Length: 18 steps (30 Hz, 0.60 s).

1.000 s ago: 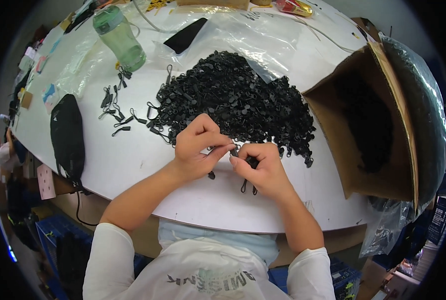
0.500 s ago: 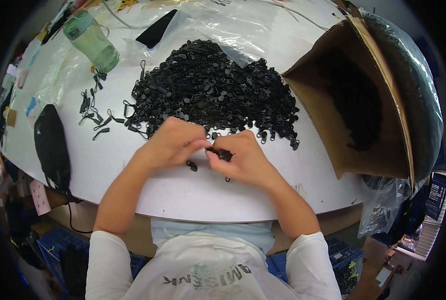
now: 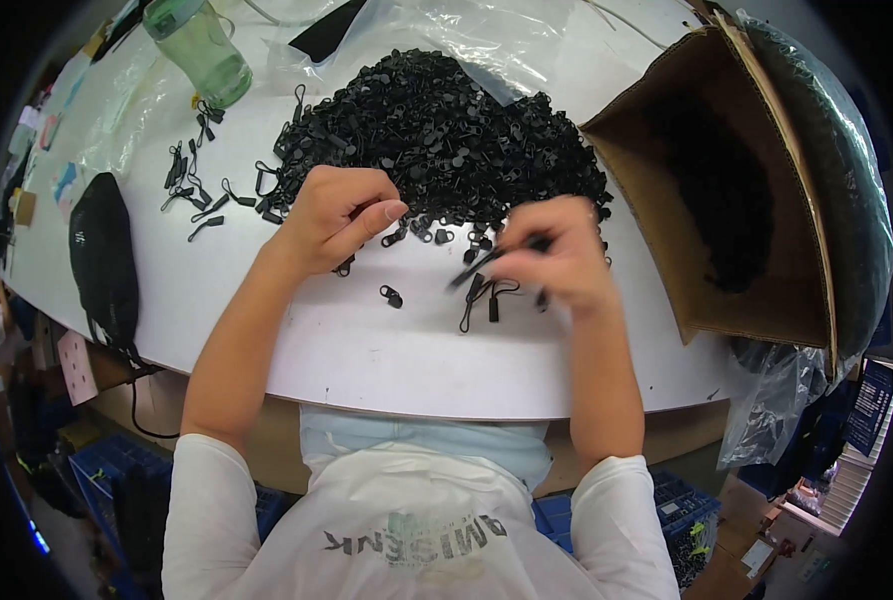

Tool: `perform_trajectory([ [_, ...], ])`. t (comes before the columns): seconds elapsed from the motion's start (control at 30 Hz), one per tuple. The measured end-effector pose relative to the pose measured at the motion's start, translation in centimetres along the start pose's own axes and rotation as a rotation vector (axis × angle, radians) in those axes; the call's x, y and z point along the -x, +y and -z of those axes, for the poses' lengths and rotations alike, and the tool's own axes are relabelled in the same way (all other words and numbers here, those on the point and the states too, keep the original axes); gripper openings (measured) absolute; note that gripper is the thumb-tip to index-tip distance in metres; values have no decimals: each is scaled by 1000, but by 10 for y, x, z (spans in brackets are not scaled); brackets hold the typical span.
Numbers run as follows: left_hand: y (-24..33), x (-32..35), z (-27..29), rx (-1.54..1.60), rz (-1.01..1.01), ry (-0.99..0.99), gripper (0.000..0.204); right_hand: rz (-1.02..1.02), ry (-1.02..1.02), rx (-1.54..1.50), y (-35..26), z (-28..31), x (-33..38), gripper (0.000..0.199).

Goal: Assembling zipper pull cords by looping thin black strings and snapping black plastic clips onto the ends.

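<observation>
A broad heap of small black zipper pulls and sliders (image 3: 436, 140) lies on the white table. At its near left edge, my left hand (image 3: 331, 215) is closed, thumb pressed over curled fingers; what it holds, if anything, is hidden. My right hand (image 3: 566, 250), blurred, pinches a black corded zipper pull (image 3: 471, 268) in front of the heap's right side. Just below that hand lie a few corded zipper pulls (image 3: 493, 308). One loose black slider (image 3: 392, 296) sits on the table between my hands, nearer me.
An open cardboard box (image 3: 626, 150) with black contents lies on its side at the right, clear plastic around it. More corded pulls (image 3: 206, 215) are scattered at the left, near a green bottle (image 3: 206, 60) and a black pouch (image 3: 104, 265). Clear plastic film (image 3: 496, 45) lies behind the heap.
My hands, earlier together in front of the heap, are now apart: the left slightly up, the right to the right and up. Corded pulls now show on the table under my right hand.
</observation>
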<state>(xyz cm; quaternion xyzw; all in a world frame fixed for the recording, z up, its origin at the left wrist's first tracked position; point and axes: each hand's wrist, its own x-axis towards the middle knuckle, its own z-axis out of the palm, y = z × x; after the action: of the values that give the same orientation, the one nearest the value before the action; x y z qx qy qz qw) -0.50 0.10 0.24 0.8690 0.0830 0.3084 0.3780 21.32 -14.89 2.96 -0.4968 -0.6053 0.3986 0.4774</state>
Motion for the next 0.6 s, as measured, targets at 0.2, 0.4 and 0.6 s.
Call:
perform_trajectory([
  [0.2, 4, -4, 12, -232, 67, -129, 25, 22, 1165, -660, 21, 83, 37, 34],
  [0.4, 11, -1, 7, -463, 118, -299, 30, -245, -94, 709, -28, -1, 14, 27],
  [0.6, 13, 0, 6, -581, 203, -389, 24, -251, -345, 1113, -9, -49, 13, 16],
])
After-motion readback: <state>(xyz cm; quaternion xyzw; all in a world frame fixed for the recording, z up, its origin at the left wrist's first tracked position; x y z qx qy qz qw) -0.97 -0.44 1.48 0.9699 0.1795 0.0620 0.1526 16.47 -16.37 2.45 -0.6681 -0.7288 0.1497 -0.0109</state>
